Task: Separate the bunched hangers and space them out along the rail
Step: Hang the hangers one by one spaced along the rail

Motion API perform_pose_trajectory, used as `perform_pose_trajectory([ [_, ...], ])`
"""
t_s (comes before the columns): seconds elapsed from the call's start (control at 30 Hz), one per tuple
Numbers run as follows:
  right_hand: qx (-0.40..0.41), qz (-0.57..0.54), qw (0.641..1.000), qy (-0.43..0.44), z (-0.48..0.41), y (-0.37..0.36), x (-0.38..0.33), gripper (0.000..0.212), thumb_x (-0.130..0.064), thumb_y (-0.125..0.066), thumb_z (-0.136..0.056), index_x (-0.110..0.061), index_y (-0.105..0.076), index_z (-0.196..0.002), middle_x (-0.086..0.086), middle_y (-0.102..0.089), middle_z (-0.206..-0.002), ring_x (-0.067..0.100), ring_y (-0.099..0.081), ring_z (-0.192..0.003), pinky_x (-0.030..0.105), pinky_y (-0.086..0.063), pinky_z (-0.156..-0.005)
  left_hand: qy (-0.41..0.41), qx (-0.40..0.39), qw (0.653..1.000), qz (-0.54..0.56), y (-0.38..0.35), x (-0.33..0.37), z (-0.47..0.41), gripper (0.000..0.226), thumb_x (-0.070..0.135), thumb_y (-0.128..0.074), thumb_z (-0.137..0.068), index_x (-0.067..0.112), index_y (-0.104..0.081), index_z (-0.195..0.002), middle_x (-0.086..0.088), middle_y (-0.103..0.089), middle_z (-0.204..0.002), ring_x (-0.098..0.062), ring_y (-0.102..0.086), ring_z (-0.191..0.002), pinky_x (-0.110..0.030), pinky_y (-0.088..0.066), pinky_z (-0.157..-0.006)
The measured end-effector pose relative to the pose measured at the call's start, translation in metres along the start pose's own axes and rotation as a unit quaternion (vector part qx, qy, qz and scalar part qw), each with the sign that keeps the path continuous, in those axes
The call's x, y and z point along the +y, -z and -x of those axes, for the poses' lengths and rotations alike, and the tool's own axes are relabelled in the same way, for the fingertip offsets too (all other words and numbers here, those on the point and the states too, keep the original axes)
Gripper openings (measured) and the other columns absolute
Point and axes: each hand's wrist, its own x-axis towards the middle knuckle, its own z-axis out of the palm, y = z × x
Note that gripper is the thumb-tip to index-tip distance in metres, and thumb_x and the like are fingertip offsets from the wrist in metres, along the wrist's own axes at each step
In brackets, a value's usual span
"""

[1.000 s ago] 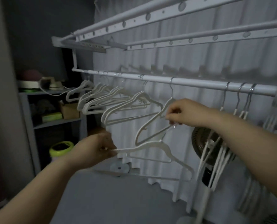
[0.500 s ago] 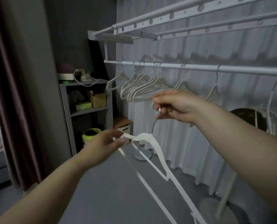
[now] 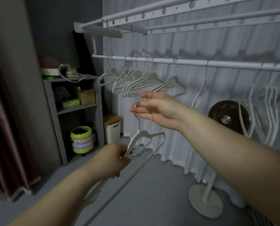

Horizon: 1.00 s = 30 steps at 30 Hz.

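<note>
**A:** Where is the hanger that's being moved?

**B:** Off the rail [image 3: 225, 64]; the white hanger [image 3: 143, 133] hangs below it and nearer than the row, its wire hook [image 3: 138, 123] up by the right hand [image 3: 160, 108] and its shoulder down in the left hand [image 3: 114, 159].

**A:** And how are the hands set?

**B:** The left hand's fingers are curled round the shoulder, a firm hold; the right hand's fingers [image 3: 142, 110] are spread and almost straight, with the hook touching their tips; I see no closed pinch there.

**A:** So how should it be hung?

**B:** As I judge it, take the hook's stem between thumb and forefinger and turn its opening toward the rail; let the left hand steady the body so the long bottom bar doesn't swing into its neighbours; aim for a bare stretch of rail, such as the one between the paired hangers [image 3: 172, 84] and the lone hanger [image 3: 201, 90] to their right; keep clear of the far-left clusters [image 3: 136, 82].

**A:** Much left after that?

**B:** I'd say plenty; the right-hand clump [image 3: 270, 111], beside the fan [image 3: 225, 118], looks tightly packed.
</note>
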Motion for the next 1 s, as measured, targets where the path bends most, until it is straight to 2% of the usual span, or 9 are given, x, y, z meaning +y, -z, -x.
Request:
perform_pose_trajectory([
  [0.07, 0.01, 0.035, 0.999, -0.001, 0.003, 0.011, -0.002, 0.043, 0.005, -0.043, -0.091, -0.005, -0.033, -0.132, 0.01, -0.058, -0.087, 0.035, -0.059, -0.108, 0.036, -0.048, -0.089, -0.004, -0.002, 1.0, 0.007, -0.006, 0.006, -0.007, 0.016, 0.017, -0.047, -0.093, 0.015, -0.057, -0.105, -0.001, -0.057, -0.064, -0.004, -0.051, -0.036, -0.018, -0.047, -0.043],
  [0.13, 0.026, 0.101, 0.994, -0.01, 0.007, 0.026, -0.007, 0.045, -0.001, -0.046, -0.092, -0.006, -0.032, -0.134, 0.006, -0.058, -0.088, 0.026, -0.064, -0.087, 0.031, -0.052, -0.08, -0.008, -0.007, 1.0, 0.024, -0.014, 0.014, -0.015, 0.011, 0.016, -0.044, -0.094, 0.019, -0.052, -0.1, -0.003, -0.056, -0.063, -0.005, -0.051, -0.034, -0.019, -0.048, -0.043],
  [0.27, 0.128, 0.287, 0.949, 0.005, 0.015, 0.075, -0.016, 0.031, -0.01, -0.05, -0.091, -0.014, -0.043, -0.121, 0.005, -0.061, -0.096, 0.013, -0.06, -0.074, 0.024, -0.049, -0.071, -0.031, -0.008, 0.999, 0.018, -0.028, 0.04, -0.041, 0.015, 0.017, -0.042, -0.095, 0.017, -0.053, -0.105, -0.002, -0.054, -0.064, -0.007, -0.052, -0.04, -0.022, -0.051, -0.049],
  [0.43, 0.279, 0.552, 0.782, 0.082, 0.017, 0.168, -0.044, 0.025, -0.009, -0.052, -0.088, -0.007, -0.06, -0.111, 0.004, -0.059, -0.101, 0.019, -0.056, -0.098, 0.019, -0.037, -0.08, -0.057, 0.002, 0.998, 0.0, -0.048, 0.084, -0.086, 0.019, 0.015, -0.04, -0.095, 0.015, -0.054, -0.107, -0.002, -0.056, -0.069, -0.009, -0.055, -0.046, -0.017, -0.047, -0.045],
  [0.53, 0.318, 0.672, 0.665, 0.065, 0.019, 0.224, -0.069, 0.031, -0.014, -0.049, -0.089, -0.01, -0.055, -0.12, 0.008, -0.055, -0.128, 0.026, -0.047, -0.12, 0.03, -0.036, -0.097, -0.079, 0.01, 0.997, -0.007, -0.06, 0.113, -0.119, 0.013, 0.015, -0.04, -0.095, 0.02, -0.052, -0.097, -0.001, -0.056, -0.067, -0.009, -0.054, -0.045, -0.016, -0.047, -0.043],
  [0.63, 0.366, 0.733, 0.57, 0.064, 0.017, 0.268, -0.089, 0.038, -0.014, -0.049, -0.089, -0.01, -0.05, -0.126, 0.012, -0.049, -0.134, 0.03, -0.04, -0.124, 0.036, -0.032, -0.102, -0.111, 0.014, 0.994, -0.011, -0.07, 0.141, -0.154, 0.018, 0.014, -0.041, -0.093, 0.025, -0.051, -0.082, -0.004, -0.061, -0.066, -0.009, -0.054, -0.041, -0.026, -0.053, -0.05],
  [0.7, 0.381, 0.747, 0.541, 0.066, 0.016, 0.294, -0.099, 0.043, -0.014, -0.051, -0.088, -0.009, -0.046, -0.13, 0.012, -0.045, -0.137, 0.03, -0.038, -0.125, 0.036, -0.03, -0.103, -0.126, 0.019, 0.992, -0.016, -0.078, 0.159, -0.174, 0.022, 0.015, -0.041, -0.093, 0.025, -0.052, -0.076, -0.008, -0.066, -0.074, -0.009, -0.054, -0.04, -0.03, -0.054, -0.054],
  [0.87, 0.346, 0.799, 0.49, 0.043, 0.01, 0.345, -0.112, 0.06, -0.025, -0.053, -0.087, -0.015, -0.029, -0.141, 0.008, -0.023, -0.152, 0.025, -0.02, -0.139, 0.036, -0.012, -0.114, -0.138, 0.034, 0.99, 0.007, -0.09, 0.204, -0.219, 0.013, 0.014, -0.042, -0.093, 0.019, -0.054, -0.09, -0.011, -0.068, -0.092, -0.005, -0.053, -0.033, -0.018, -0.047, -0.042],
  [1.0, 0.311, 0.832, 0.458, 0.038, 0.0, 0.364, -0.117, 0.06, -0.029, -0.049, -0.089, -0.019, -0.023, -0.143, 0.003, -0.024, -0.152, 0.022, -0.021, -0.138, 0.039, -0.011, -0.114, -0.144, 0.068, 0.987, 0.032, -0.091, 0.236, -0.25, 0.016, 0.012, -0.041, -0.093, 0.019, -0.051, -0.083, -0.014, -0.068, -0.093, -0.005, -0.052, -0.032, -0.021, -0.047, -0.043],
])
